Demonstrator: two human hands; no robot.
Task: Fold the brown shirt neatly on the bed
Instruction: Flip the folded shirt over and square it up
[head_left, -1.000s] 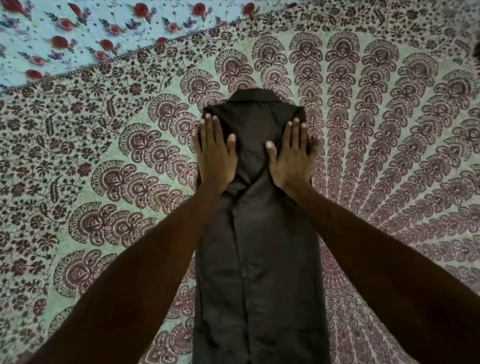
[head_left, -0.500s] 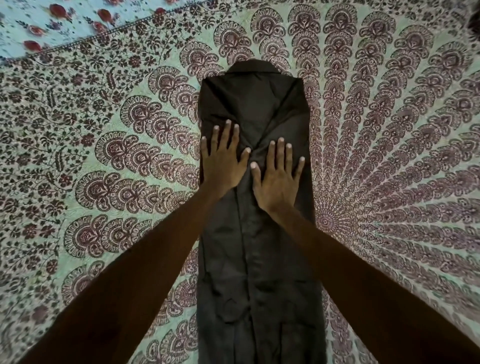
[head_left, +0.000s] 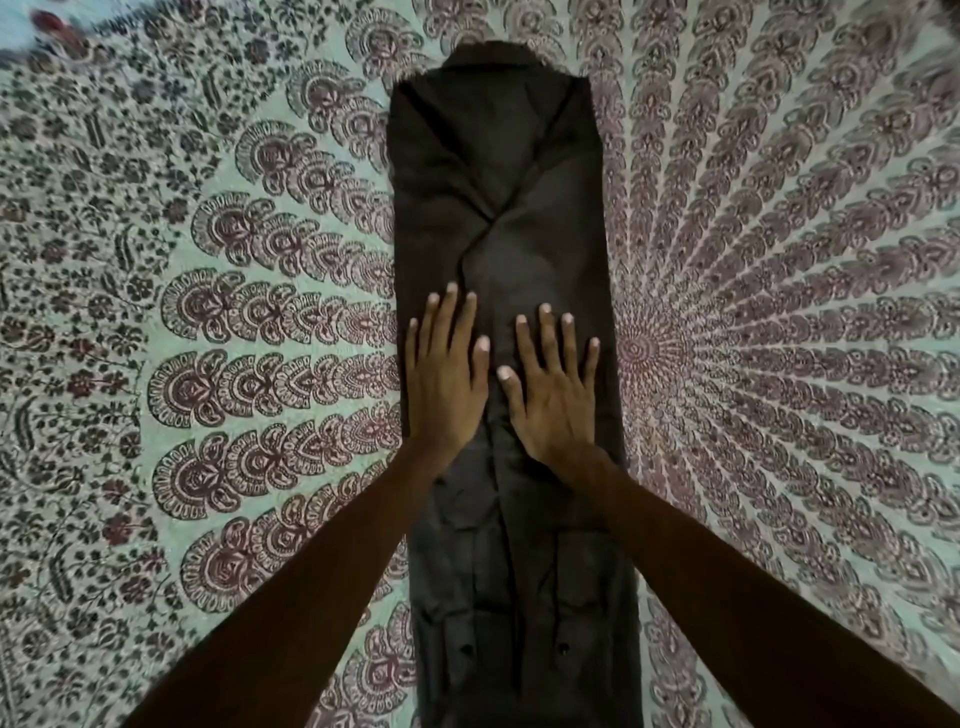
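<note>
I see the dark brown fabric shirt (head_left: 498, 197) lying as a long narrow strip on the bed's mandala-print sheet (head_left: 260, 364). Left hand (head_left: 447, 384) and right hand (head_left: 553, 395) lie flat mid-shirt, fingers straight, pressing. Advice: even pressure, smooth outward from the centre seam, side edges parallel.

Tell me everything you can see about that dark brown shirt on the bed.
The brown shirt is dark, matte cloth, folded into a long narrow strip with its sides turned in. Its collar points away from the person. It lies flat on the patterned bedspread, lightly creased. The left hand and right hand press flat on its middle, side by side.
</note>
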